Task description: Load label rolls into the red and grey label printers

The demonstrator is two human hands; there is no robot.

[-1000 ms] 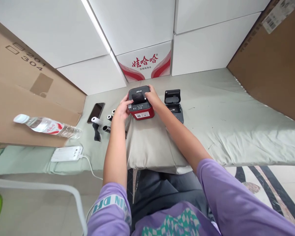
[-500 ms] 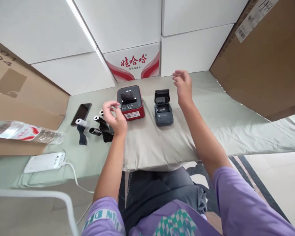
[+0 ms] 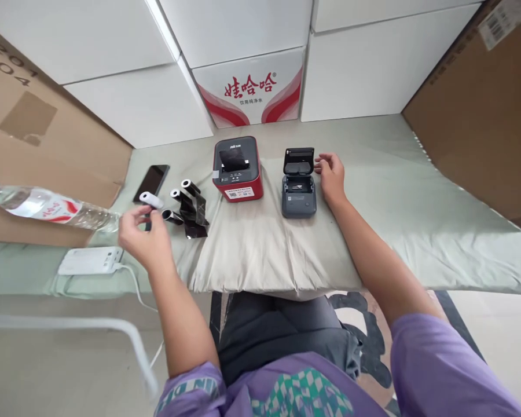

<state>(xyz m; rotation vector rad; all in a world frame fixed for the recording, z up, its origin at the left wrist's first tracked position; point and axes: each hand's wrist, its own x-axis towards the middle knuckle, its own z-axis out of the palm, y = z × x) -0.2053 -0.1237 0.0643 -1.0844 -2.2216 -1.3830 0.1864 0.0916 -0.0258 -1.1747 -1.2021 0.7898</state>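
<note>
My left hand (image 3: 146, 236) is over the dark tail of a small white paper roll (image 3: 151, 200); its thumb and forefinger are curved and apart, and whether they touch the strip cannot be made out. Just right of it lie several rolls with black strips (image 3: 195, 214). My right hand (image 3: 332, 177) is open, fingertips close beside the raised lid of a small dark portable label printer (image 3: 298, 202). That printer stands upright with its paper bay exposed. Between the hands sits a red and black label printer (image 3: 238, 169), a black strip lying on its top.
A phone (image 3: 153, 180) lies behind the white roll. At left are a water bottle (image 3: 56, 207) on its side and a white power bank (image 3: 90, 260) with a cable. White cartons (image 3: 252, 92) line the back; brown cardboard boxes (image 3: 481, 116) flank both sides of the cloth-covered surface.
My left hand has moved left, from beside the red printer to the white roll. My right hand has come down beside the small printer's lid. The camera view has shifted slightly.
</note>
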